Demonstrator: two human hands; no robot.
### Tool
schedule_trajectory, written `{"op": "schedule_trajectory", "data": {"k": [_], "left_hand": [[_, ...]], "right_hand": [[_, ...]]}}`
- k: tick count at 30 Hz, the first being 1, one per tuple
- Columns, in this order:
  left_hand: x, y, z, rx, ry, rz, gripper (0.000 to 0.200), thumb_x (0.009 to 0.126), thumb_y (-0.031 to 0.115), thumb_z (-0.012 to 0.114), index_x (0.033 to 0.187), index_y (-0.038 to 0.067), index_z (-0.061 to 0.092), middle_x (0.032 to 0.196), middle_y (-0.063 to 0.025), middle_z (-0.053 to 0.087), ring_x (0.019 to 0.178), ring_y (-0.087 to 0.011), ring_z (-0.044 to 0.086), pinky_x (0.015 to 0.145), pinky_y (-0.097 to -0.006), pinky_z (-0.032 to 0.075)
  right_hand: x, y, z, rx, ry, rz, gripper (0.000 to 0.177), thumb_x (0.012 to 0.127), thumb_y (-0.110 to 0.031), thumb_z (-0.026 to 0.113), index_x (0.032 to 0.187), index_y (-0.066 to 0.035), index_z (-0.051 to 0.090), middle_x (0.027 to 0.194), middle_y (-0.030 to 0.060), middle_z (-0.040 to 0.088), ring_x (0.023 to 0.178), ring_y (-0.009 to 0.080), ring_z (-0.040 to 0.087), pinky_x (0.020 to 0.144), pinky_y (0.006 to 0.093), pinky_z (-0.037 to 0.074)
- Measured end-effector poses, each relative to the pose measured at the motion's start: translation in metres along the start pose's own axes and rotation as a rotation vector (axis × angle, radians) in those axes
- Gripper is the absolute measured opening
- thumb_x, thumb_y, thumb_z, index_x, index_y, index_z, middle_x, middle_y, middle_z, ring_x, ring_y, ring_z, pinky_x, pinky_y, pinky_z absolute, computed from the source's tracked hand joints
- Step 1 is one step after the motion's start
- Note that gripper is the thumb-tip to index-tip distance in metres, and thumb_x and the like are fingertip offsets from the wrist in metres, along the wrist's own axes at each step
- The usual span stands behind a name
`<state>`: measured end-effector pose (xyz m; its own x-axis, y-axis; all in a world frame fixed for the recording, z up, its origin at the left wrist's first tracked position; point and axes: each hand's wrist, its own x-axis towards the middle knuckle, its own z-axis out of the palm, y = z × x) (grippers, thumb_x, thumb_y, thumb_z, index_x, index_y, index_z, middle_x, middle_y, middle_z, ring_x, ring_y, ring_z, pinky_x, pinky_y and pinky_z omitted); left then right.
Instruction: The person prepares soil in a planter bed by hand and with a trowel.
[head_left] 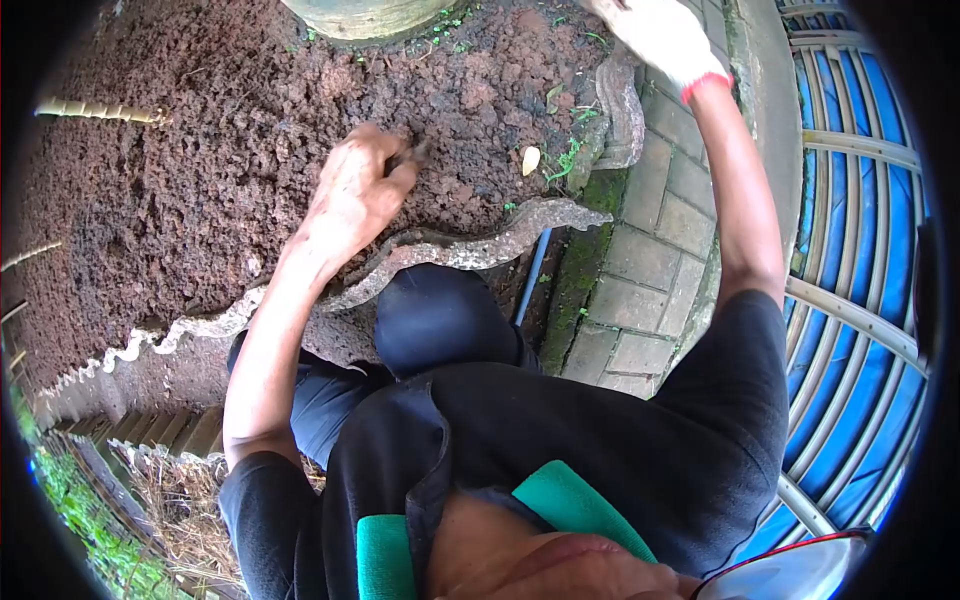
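My left hand point(365, 190) is bare, its fingers curled together at the surface of the dark reddish-brown soil point(230, 180). The fingertips are smeared by motion, and what they hold, if anything, cannot be made out. At the top edge, over the side of the bed, my right hand point(660, 35) wears a white glove with a red cuff. The frame cuts off part of its fingers, so their grip is unclear. A small pale yellowish piece point(531, 160) lies on the soil between the hands.
A wavy-edged border point(480, 250) runs between the soil and my knees. Beyond the soil is a round pale base point(370, 18). Paving bricks point(640, 250) lie on the right, beside a blue slatted structure point(860, 230). A bamboo stake point(100, 110) stands at the left.
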<state>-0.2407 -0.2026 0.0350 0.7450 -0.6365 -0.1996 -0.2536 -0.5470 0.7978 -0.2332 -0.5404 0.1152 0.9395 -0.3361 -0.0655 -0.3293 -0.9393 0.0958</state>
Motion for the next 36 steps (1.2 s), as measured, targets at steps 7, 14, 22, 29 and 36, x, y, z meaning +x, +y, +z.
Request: {"op": "schedule_trajectory", "data": {"k": [7,14,22,29,36], "left_hand": [[0.055,0.033,0.007,-0.654,-0.133,-0.155,0.017,0.094,0.005,0.057,0.102,-0.009,0.063,0.099,-0.0193,0.066,0.086,-0.0258,0.071,0.083,-0.0375,0.058],[0.060,0.025,0.022,-1.203,-0.081,-0.162,0.020,0.097,0.000,0.054,0.113,-0.011,0.058,0.105,-0.0161,0.064,0.095,-0.0283,0.069,0.095,-0.0457,0.060],[0.028,0.039,0.008,-0.036,-0.018,0.087,0.020,0.090,0.019,0.070,0.096,-0.001,0.070,0.080,-0.0103,0.066,0.072,-0.0150,0.068,0.069,-0.0312,0.052],[-0.010,-0.014,0.015,0.223,0.178,0.202,0.026,0.089,0.018,0.071,0.097,-0.007,0.068,0.093,-0.0132,0.060,0.069,-0.0180,0.065,0.068,-0.0337,0.051],[-0.042,0.008,-0.002,0.187,0.209,0.266,0.022,0.091,0.016,0.067,0.094,-0.006,0.069,0.094,-0.0129,0.059,0.071,-0.0193,0.064,0.067,-0.0338,0.051]], "right_hand": [[0.078,0.036,0.028,1.235,0.780,-0.440,0.036,0.097,-0.030,0.055,0.113,-0.001,0.070,0.104,0.0077,0.071,0.097,0.0159,0.064,0.088,0.0314,0.049],[-0.075,-0.022,-0.006,0.765,0.175,-0.451,0.023,0.087,-0.020,0.069,0.094,0.002,0.070,0.087,0.0155,0.071,0.079,0.0265,0.069,0.074,0.0344,0.053],[-0.104,0.002,0.017,0.459,-0.011,-0.481,0.022,0.090,-0.026,0.063,0.095,-0.005,0.069,0.102,0.0158,0.070,0.094,0.0347,0.067,0.084,0.0442,0.053],[-0.117,-0.009,0.080,0.006,0.252,-0.798,0.020,0.080,-0.025,0.061,0.087,-0.008,0.067,0.088,0.0147,0.066,0.090,0.0338,0.065,0.083,0.0429,0.052],[-0.049,-0.043,0.063,0.327,0.375,-0.458,0.024,0.087,-0.020,0.063,0.100,0.000,0.070,0.092,0.0196,0.070,0.090,0.0376,0.067,0.080,0.0412,0.053]]}}
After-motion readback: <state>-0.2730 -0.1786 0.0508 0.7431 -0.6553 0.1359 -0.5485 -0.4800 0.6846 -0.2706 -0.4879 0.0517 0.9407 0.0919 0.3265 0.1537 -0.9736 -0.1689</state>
